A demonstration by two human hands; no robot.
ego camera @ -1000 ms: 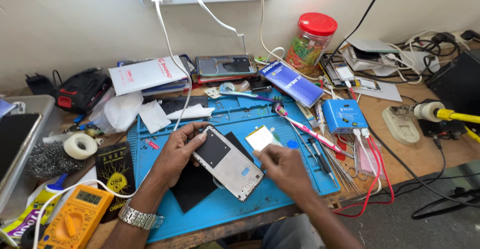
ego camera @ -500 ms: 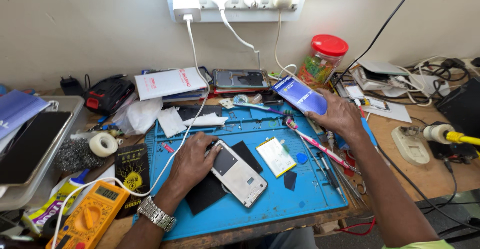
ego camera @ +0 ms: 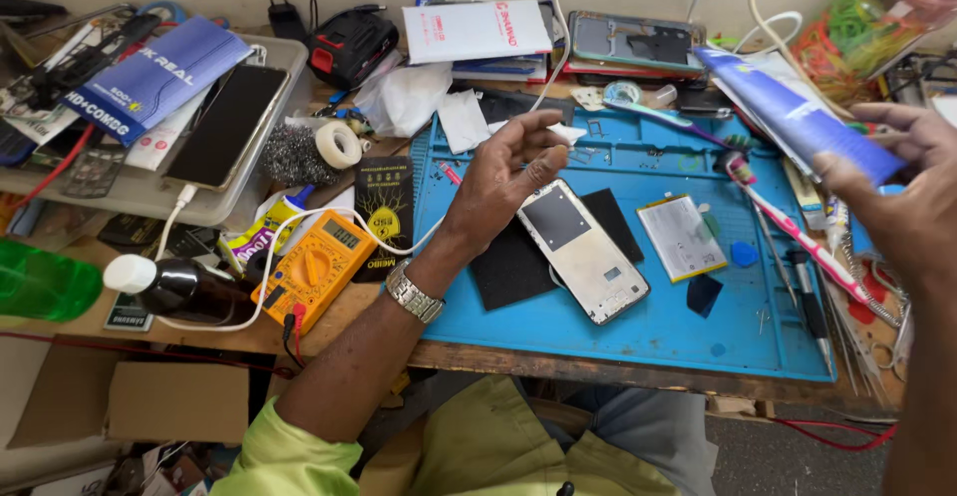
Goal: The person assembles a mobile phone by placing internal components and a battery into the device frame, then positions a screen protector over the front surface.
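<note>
At far left we see a green bottle (ego camera: pixel 45 282) lying on the bench, with a grey tray (ego camera: pixel 150 197) behind it that carries a blue packet (ego camera: pixel 159 75) and a dark phone (ego camera: pixel 227 123). Just right of the bottle lies a brown bottle (ego camera: pixel 189 290) with a white cap, and beside it an orange multimeter (ego camera: pixel 314 269). A roll of tape (ego camera: pixel 339 143) sits behind the multimeter, near a black card (ego camera: pixel 384 212) at the edge of the blue mat (ego camera: pixel 638 336).

Our left hand (ego camera: pixel 498 182) hovers above the mat's left part, palm up, fingers loosely curled and parted; it grips nothing, and a metal watch (ego camera: pixel 414 294) circles the wrist. Just right of that hand an opened phone (ego camera: pixel 581 249) lies face down on a black pad (ego camera: pixel 508 267), tilted across the mat. A battery (ego camera: pixel 681 238) rests near the phone, apart from it. Farther right a pink-and-white toothbrush (ego camera: pixel 797 232) lies slantwise along the mat's right side.

At far right our right hand (ego camera: pixel 902 192) is raised above the mat's edge and closed around a blue box (ego camera: pixel 797 112), fingers wrapped over its lower end. A jar (ego camera: pixel 877 22) with a red lid stands behind.
</note>
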